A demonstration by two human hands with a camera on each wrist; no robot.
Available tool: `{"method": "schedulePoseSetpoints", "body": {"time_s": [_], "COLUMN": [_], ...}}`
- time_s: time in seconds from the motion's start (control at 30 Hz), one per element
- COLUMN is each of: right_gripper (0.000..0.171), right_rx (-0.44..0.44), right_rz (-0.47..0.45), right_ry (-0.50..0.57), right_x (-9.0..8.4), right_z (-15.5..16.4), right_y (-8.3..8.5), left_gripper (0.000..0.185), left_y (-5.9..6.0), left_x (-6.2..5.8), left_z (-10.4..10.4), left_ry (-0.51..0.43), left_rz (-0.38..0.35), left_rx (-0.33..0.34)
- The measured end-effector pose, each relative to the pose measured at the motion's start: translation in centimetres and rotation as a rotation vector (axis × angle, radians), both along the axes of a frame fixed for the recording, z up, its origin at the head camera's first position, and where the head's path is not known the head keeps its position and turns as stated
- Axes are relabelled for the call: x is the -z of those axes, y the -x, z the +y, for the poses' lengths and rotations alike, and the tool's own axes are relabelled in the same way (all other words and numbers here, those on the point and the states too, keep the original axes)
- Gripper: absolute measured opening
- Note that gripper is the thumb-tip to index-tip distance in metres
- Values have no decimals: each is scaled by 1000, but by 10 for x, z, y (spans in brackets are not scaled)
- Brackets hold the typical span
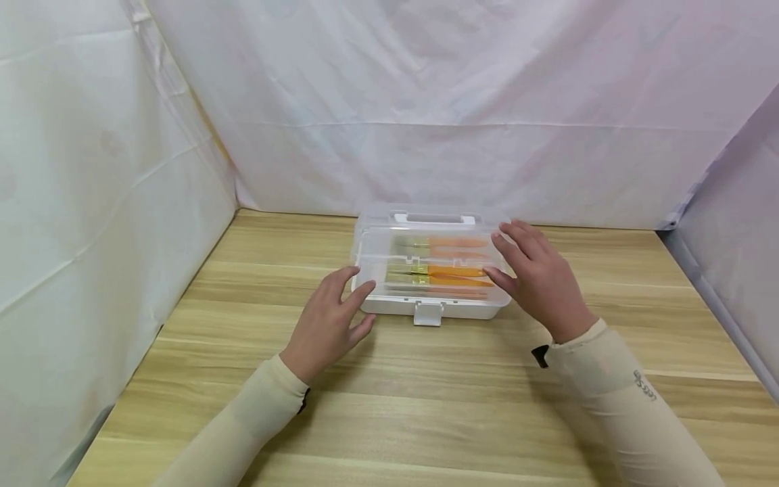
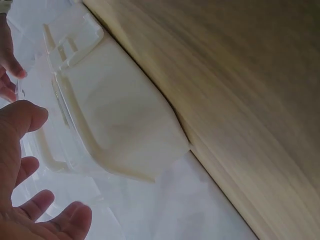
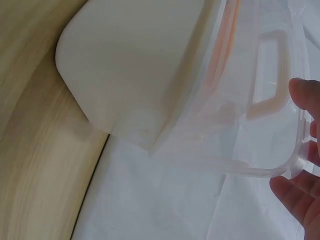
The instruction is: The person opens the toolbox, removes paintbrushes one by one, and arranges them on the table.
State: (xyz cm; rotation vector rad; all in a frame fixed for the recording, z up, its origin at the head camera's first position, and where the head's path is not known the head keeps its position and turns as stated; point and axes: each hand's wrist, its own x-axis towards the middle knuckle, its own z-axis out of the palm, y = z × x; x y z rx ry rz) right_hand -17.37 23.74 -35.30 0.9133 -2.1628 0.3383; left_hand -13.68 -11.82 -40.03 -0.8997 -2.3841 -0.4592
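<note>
A clear plastic box point(image 1: 438, 308) with a white base stands in the middle of the wooden table point(image 1: 426, 406). Orange-handled brushes point(image 1: 453, 272) show through its see-through lid point(image 1: 426, 237). My left hand point(image 1: 360, 292) is spread beside the box's left front corner and holds nothing; in the left wrist view its fingers point(image 2: 30, 205) stay a little apart from the box point(image 2: 125, 125). My right hand point(image 1: 499, 253) lies against the lid's right edge with straight fingers. In the right wrist view those fingers point(image 3: 300, 200) touch the lid's rim point(image 3: 240, 167), which stands slightly off the base point(image 3: 140, 75).
A front latch point(image 1: 428, 313) hangs down at the box's near side, and a carry handle point(image 1: 433, 218) sits on its far side. White cloth walls point(image 1: 426, 101) close in the table at the back, left and right.
</note>
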Motion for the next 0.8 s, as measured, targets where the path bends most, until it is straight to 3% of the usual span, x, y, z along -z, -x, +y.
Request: {"method": "schedulePoseSetpoints", "body": {"time_s": [0.33,0.6,0.8], "right_gripper": [56,55,57], "right_rx": [1,-25,-44], "right_rz": [-23,-36,-18], "right_ry": [-68,-86,-50], "right_x": [-9,-14,-18], "right_z": [5,7,7], "right_y": [8,13,16], "left_gripper": [42,50,54], "left_y": [-1,-2,-3], "left_x": [3,5,7], "left_z": [-1,-1,-3], "left_ry": [13,135,191], "left_rz": [-22,-95,-106], "left_rx": [16,-1,-20]}}
